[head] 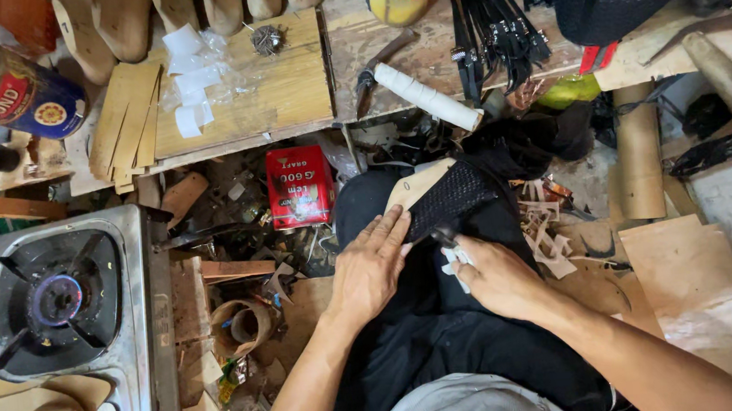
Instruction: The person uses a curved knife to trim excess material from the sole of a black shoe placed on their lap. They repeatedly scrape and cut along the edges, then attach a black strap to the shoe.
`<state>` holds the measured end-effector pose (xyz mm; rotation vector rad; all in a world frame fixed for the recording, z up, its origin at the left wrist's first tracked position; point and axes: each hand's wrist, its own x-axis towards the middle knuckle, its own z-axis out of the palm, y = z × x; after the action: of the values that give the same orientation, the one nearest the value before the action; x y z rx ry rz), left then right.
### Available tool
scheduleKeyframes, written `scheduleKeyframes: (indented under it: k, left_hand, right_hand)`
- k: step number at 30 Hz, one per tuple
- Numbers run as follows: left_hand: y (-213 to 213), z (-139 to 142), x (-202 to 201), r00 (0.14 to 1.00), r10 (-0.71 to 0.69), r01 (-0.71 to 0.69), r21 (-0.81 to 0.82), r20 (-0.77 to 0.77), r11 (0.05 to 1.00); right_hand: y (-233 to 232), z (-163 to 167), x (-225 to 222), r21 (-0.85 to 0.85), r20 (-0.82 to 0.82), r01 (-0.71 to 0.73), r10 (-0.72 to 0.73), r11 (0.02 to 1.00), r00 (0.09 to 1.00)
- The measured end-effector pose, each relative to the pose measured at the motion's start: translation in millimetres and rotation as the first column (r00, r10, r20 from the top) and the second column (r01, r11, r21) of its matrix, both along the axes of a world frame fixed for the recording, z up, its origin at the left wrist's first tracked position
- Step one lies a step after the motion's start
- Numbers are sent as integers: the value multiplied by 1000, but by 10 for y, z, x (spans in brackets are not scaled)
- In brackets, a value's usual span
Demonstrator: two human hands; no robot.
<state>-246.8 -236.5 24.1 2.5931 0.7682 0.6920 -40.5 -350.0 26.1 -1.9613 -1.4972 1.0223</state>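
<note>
On my lap lies a shoe last (412, 185) covered with black mesh upper material (456, 197). My left hand (370, 265) rests flat on it, fingers pressing the mesh edge against the tan sole. My right hand (495, 274), with white tape on a finger, grips a small dark tool (444, 236) whose tip touches the mesh near my left fingertips.
A gas stove (59, 300) with a lit burner stands at the left. A red glue tin (298, 186) sits on the littered floor. The wooden bench (289, 82) holds a white-handled hammer (423, 94), black straps (491, 25), tan insoles (128, 119) and a can (10, 84). Cardboard sheets (698, 285) lie at the right.
</note>
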Motion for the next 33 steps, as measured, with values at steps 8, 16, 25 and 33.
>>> scheduleKeyframes:
  k: [8,16,25,33]
  left_hand:
    - [143,19,-84,1000,-14,17,-178,18,984]
    - [438,21,297,991,-76,43,-275,-112,961]
    - [529,25,666,942,-68,8,-180,-328,984]
    - [531,-76,856,929,-65,71,1,-365,997]
  right_hand:
    - [32,-22,-112,298,172,-63,11,953,985]
    - [186,-194,15,159,364,-94,30,983,931]
    - [246,-179,349,143,313,-10,-36,990,949]
    - [265,-160,619,189,382,-45,-31,981,924]
